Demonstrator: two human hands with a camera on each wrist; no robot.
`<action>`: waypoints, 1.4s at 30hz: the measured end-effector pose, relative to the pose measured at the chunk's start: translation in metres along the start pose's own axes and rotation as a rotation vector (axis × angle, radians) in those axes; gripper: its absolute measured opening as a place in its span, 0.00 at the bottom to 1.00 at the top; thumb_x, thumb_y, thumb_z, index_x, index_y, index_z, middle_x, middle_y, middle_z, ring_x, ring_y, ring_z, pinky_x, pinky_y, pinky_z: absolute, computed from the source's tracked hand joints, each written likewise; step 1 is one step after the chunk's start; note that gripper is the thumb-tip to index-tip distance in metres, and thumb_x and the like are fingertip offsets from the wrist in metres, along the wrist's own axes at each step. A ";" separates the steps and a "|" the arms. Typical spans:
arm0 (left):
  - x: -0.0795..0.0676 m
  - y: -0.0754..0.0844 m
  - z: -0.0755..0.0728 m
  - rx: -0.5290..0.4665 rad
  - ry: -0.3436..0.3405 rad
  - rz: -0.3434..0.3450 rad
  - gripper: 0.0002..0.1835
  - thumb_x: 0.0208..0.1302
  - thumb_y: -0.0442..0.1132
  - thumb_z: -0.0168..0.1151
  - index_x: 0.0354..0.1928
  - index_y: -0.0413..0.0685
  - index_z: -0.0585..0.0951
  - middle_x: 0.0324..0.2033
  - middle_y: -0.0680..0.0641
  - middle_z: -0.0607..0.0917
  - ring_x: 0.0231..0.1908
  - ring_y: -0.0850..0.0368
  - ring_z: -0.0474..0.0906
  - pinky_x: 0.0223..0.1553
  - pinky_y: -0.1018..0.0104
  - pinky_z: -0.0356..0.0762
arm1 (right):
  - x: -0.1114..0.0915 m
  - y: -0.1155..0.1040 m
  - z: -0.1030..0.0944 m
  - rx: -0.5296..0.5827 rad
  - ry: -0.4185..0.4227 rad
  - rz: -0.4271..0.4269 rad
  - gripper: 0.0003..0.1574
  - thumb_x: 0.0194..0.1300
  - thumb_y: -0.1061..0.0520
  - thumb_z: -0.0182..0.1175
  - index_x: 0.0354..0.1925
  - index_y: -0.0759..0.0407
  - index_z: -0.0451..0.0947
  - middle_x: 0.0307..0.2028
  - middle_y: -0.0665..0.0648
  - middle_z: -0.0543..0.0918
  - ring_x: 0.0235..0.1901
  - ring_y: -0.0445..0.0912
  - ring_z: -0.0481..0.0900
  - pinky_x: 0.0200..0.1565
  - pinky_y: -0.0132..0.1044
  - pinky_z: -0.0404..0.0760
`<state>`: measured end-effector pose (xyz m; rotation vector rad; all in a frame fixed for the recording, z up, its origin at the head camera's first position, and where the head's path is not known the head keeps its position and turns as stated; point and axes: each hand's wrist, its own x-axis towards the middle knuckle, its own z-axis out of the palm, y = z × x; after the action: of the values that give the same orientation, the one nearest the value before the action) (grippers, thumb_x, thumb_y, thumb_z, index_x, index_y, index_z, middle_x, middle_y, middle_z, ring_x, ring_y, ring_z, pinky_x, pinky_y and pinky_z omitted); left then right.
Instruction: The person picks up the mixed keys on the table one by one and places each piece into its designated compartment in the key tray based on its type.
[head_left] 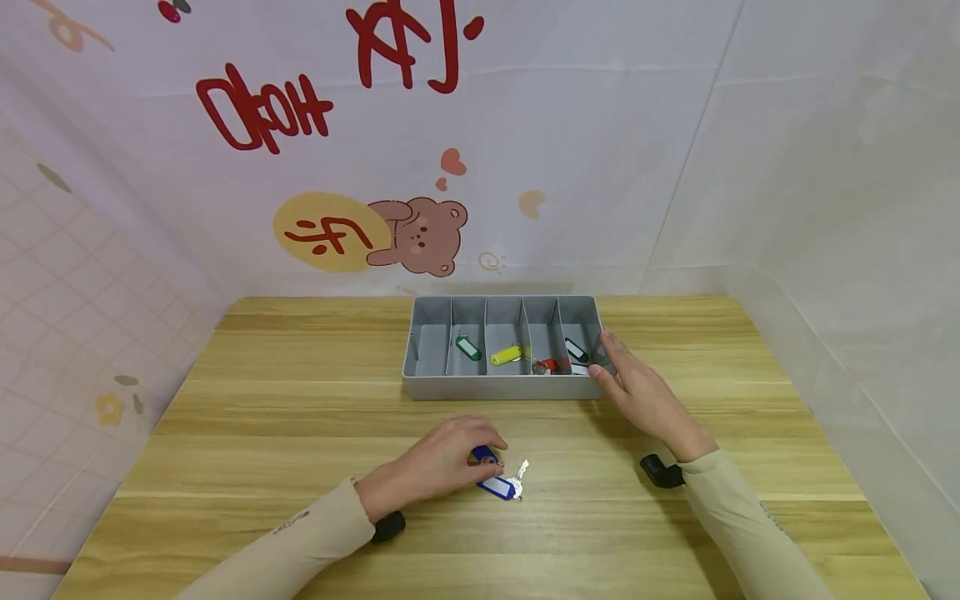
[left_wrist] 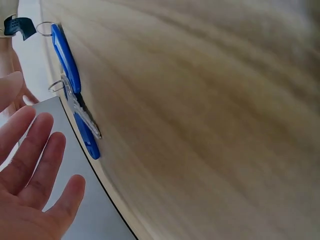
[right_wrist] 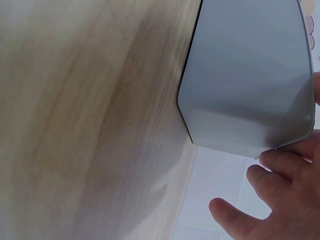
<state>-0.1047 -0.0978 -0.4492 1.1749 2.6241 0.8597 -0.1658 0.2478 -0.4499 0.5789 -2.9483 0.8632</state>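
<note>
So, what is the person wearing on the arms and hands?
Both arms wear long, snug beige sleeves that end at the wrists. The left sleeve carries small dark lettering near the cuff, the right sleeve a faint mark. The left hand and right hand are bare. A black device sits at each wrist.
</note>
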 end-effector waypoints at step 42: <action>0.000 0.004 -0.013 0.009 0.074 0.018 0.03 0.70 0.40 0.70 0.38 0.53 0.90 0.39 0.58 0.86 0.43 0.63 0.83 0.48 0.69 0.81 | 0.000 0.002 0.001 0.002 -0.013 0.012 0.47 0.83 0.39 0.46 0.82 0.66 0.46 0.81 0.66 0.50 0.79 0.63 0.50 0.73 0.64 0.56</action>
<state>-0.1068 -0.1014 -0.4367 1.1933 2.6826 0.9130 -0.1659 0.2487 -0.4514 0.5697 -2.9664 0.8672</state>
